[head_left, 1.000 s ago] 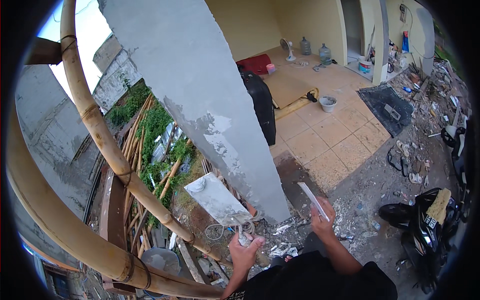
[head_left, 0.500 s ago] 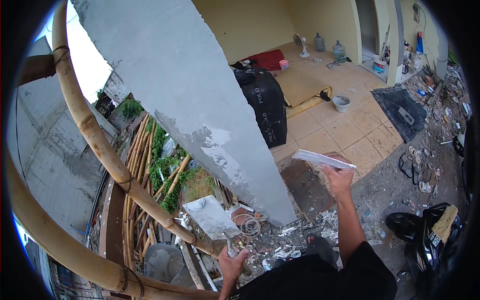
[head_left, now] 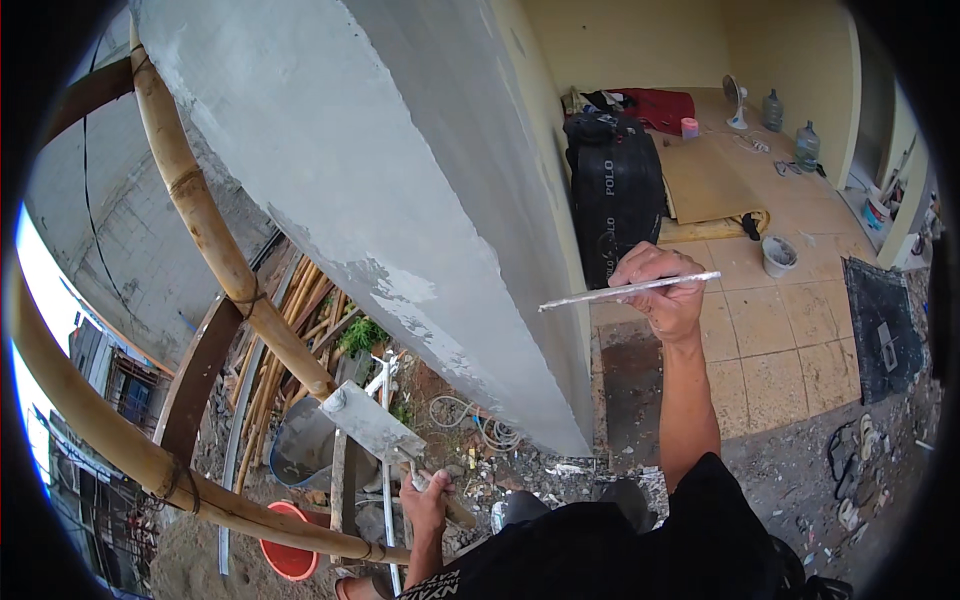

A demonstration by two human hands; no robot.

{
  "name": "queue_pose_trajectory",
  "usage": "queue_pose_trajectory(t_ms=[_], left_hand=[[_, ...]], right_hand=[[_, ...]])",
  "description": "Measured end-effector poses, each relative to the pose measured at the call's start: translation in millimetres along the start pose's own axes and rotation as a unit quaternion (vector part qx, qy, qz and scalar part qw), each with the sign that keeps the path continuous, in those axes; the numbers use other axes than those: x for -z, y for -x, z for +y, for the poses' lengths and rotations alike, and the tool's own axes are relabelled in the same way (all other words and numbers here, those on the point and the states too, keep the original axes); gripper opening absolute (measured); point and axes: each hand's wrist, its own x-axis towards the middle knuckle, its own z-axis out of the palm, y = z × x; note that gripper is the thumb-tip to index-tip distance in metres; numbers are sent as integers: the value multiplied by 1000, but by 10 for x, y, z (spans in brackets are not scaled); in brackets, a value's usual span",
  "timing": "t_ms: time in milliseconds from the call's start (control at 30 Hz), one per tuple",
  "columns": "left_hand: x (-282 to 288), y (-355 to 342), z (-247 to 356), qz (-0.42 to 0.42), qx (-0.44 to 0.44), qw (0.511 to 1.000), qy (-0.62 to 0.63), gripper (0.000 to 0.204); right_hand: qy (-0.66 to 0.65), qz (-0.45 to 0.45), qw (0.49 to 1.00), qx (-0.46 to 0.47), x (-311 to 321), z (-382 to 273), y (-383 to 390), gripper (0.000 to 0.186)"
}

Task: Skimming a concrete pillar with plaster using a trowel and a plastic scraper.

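Note:
My left hand [head_left: 427, 503] is low and left of centre, closed round the handle of a plastering trowel [head_left: 378, 428]. The trowel's grey rectangular blade carries a small lump of wet plaster at its far corner. My right hand [head_left: 662, 288], raised at right of centre, grips a thin flat plate [head_left: 578, 299] smeared with plaster. It shows nearly edge-on, so its exact kind is unclear. Its left end is in front of the grey plastered wall end [head_left: 430, 270]; contact cannot be judged. The wall has a rough, paler patch low on its near face.
Curved bamboo poles [head_left: 215, 240] arch along my left, close to the trowel. Below are a red bucket [head_left: 290, 548], a grey tub [head_left: 303, 440] and coiled hose [head_left: 490, 430]. On the tiled floor [head_left: 770, 320] at right stand a black bag [head_left: 615, 195] and a small pail [head_left: 779, 257].
My view has turned, so the room sits further right and the wall's side face shows. My left hand and trowel are further left; the plate in my right hand is tilted more edge-on.

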Motion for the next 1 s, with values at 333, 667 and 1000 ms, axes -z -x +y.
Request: queue_pose_trajectory(t_ms=[333,667,1000], left_hand=[[-254,572,-115,128,41,991,-17,19],[-308,673,-372,122,80,989,1,20],[-280,566,-478,87,77,993,36,19]], right_hand=[[232,47,951,199,-278,132,410,29],[384,13,908,169,-729,182,890,39],[435,15,892,117,-1012,79,857,55]])
